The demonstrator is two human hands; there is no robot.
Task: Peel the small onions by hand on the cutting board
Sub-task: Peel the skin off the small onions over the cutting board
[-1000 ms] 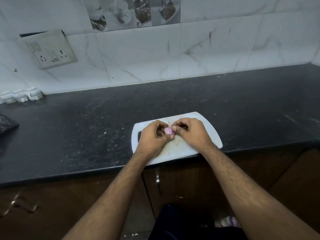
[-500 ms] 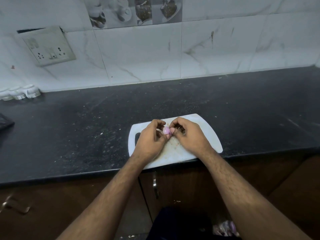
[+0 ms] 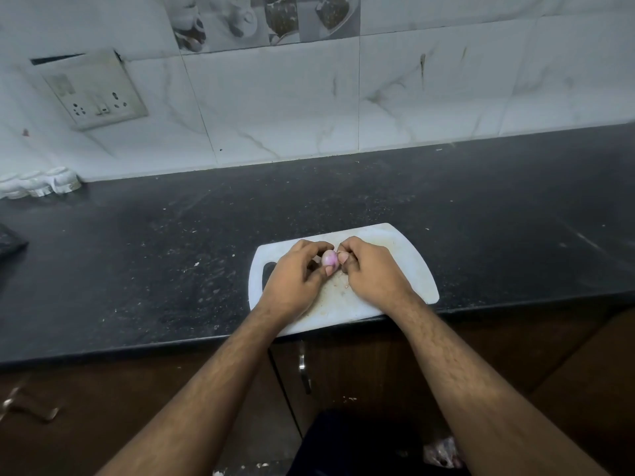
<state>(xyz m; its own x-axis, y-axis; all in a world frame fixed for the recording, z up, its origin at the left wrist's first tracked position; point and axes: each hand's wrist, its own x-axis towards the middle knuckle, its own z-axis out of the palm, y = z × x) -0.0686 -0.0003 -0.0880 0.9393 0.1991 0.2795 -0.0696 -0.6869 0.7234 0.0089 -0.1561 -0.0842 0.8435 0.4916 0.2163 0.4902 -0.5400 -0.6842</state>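
Both hands (image 3: 338, 273) pinch onion (image 3: 329, 258) — over cutting board (image 3: 409, 255).

Black speckled desk (image 3: 343, 187) against a tiled wall, white board (image 3: 405, 266) at its near edge toward 6 o'clock, white ridged item (image 3: 37, 183) at 10 o'clock by the wall, dark object (image 3: 10, 242) cut off at 9 o'clock, pale crumbs scattered across.

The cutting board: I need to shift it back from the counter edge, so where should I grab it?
Probably the slot handle at the cutting board's left end, from the left: it is a clear cut-out for fingers. The left hand and right hand, holding the small onion, cover the middle.
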